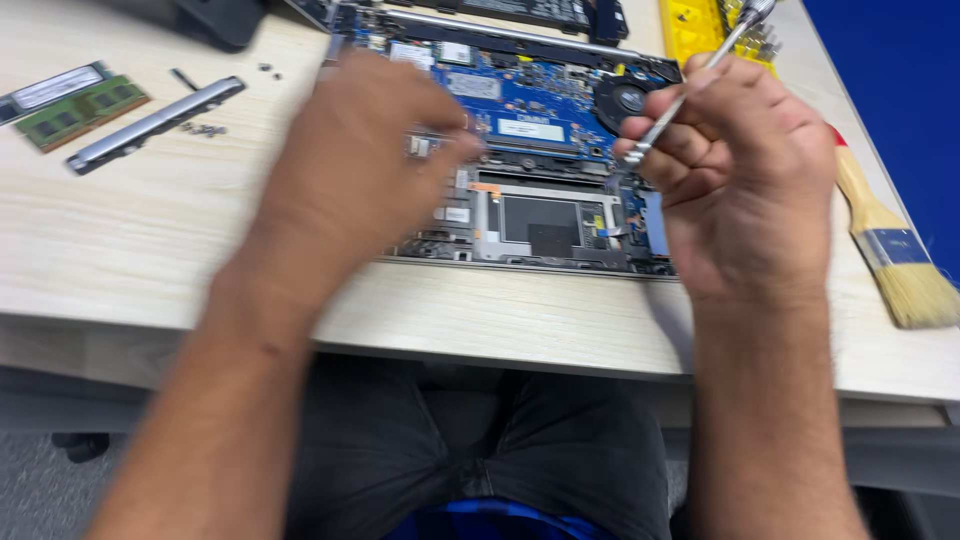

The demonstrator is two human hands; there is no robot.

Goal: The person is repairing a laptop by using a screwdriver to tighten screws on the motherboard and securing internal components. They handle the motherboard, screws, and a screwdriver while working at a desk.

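Note:
An opened laptop (545, 215) lies on the wooden table, its blue circuit board (530, 105) and black fan (625, 98) exposed. My right hand (745, 175) grips a slim silver screwdriver (715, 55), its shaft slanting up to the right, above the laptop's right side. My left hand (350, 165) is blurred and hovers over the laptop's left part; its fingertips pinch a small metal piece (418, 145) that I cannot make out clearly.
Two memory modules (65, 100) and a grey metal bar (150, 122) lie at the left, with small screws (205, 129) nearby. A paintbrush (890, 245) rests at the right edge. A yellow bit case (700, 25) stands at the back. My lap is below the table edge.

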